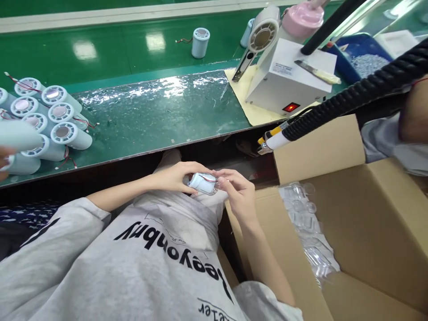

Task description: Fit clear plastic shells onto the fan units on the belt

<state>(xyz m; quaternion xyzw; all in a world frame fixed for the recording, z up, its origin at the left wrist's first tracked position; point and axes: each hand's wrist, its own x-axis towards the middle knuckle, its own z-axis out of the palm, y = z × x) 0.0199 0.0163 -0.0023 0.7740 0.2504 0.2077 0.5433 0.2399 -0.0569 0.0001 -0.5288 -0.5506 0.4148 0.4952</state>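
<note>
Hold yr L hand (182, 176) steady, clamped round one end of the pale-blue cyl. (199, 184); R hand (238, 189) fingertips close on the other end. Prob. best to go light & not pinch the red wire (207, 179). Cyl. sits b/w both hands, touching each, on yr side of the green bench (150, 120).

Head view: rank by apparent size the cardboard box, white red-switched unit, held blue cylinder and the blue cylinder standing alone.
1. Cardboard box
2. White unit
3. Held blue cylinder and standing blue cylinder: smallest, too alike to rank.
</note>
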